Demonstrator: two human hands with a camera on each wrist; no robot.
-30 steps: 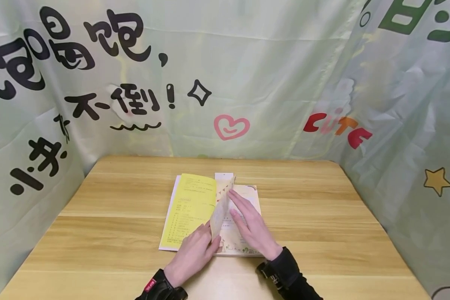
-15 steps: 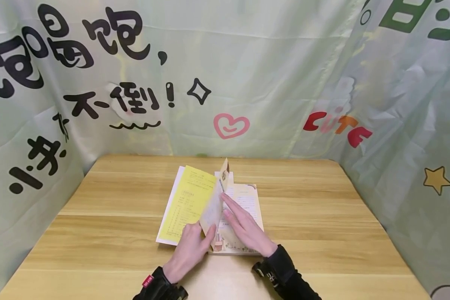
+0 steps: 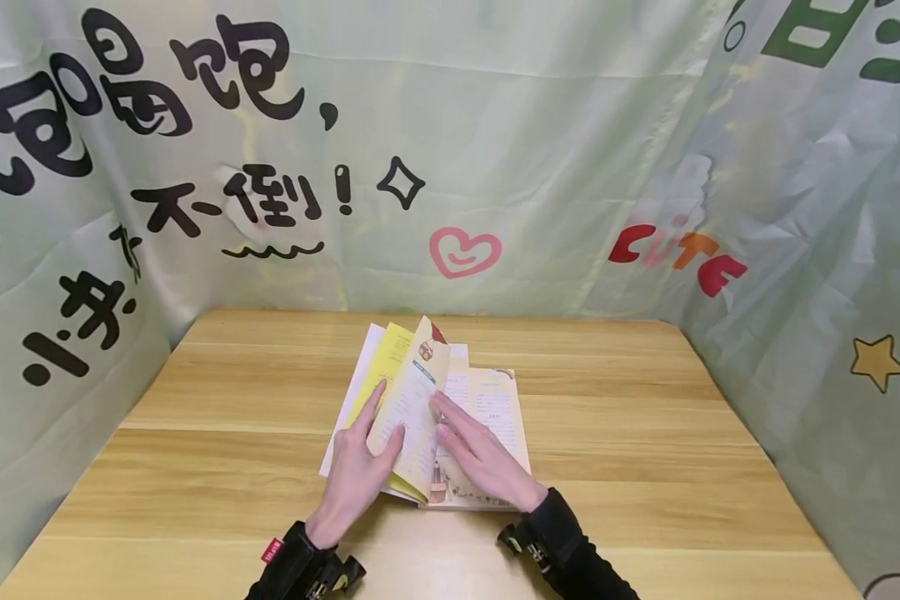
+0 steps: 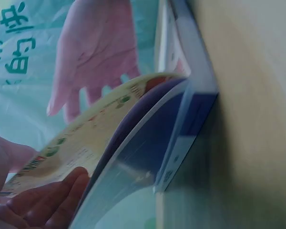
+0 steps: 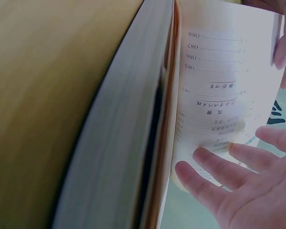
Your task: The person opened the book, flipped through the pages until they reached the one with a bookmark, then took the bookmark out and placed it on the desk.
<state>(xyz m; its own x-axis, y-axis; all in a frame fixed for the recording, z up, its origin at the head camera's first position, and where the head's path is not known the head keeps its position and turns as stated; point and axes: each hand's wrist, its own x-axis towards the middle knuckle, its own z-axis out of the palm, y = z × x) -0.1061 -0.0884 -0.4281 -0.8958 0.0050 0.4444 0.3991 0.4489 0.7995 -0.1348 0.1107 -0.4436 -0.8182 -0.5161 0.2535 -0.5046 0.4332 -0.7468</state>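
Note:
A thick book lies on the table with its printed right-hand page facing up. Its cover and yellow leaf are tilted up on the left. My left hand grips a cream printed page, thumb on the near face and fingers behind it, as the left wrist view shows. My right hand has its fingers extended, fingertips against that page near the spine. In the right wrist view the page carries lines of text and page numbers, and the fingers are spread beside it.
A white paper strip sticks out past the book's far edge. The wooden table extends around the book. Printed cloth hangs behind and along both sides.
The cream page has swung left over the yellow leaf. The left-hand cover side has tilted up. My left hand has shifted left and upward; the right hand has followed slightly left.

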